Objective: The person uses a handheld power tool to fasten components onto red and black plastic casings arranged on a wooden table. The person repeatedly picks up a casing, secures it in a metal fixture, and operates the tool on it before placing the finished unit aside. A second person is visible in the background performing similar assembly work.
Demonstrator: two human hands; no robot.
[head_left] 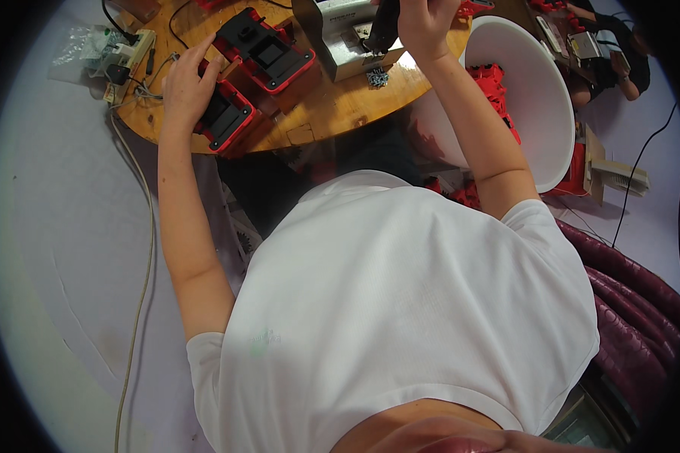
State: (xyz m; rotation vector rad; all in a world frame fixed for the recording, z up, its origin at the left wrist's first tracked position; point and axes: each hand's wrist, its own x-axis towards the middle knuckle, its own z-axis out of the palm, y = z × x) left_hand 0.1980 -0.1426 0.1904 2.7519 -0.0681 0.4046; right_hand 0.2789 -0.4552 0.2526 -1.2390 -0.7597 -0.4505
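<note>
My left hand (189,89) lies with fingers stretched and thumb apart at the left edge of a smaller red-and-black housing (230,121) on the round wooden table. Beside it, a larger red-and-black housing (268,54) has a dark square recess. At the top edge, my right hand (425,30), partly cut off, is closed round a black electric screwdriver (385,29). The tool's lower end is at a silver metal box (347,45), apparently a screw feeder. A small heap of screws (378,78) lies in front of the box.
A large white tub (555,113) with red plastic parts (493,94) stands right of the wooden table (325,124). Cables and a power strip (132,57) crowd the table's left edge. Another person (629,57) sits at the far right. Purple fabric (635,309) hangs at the lower right.
</note>
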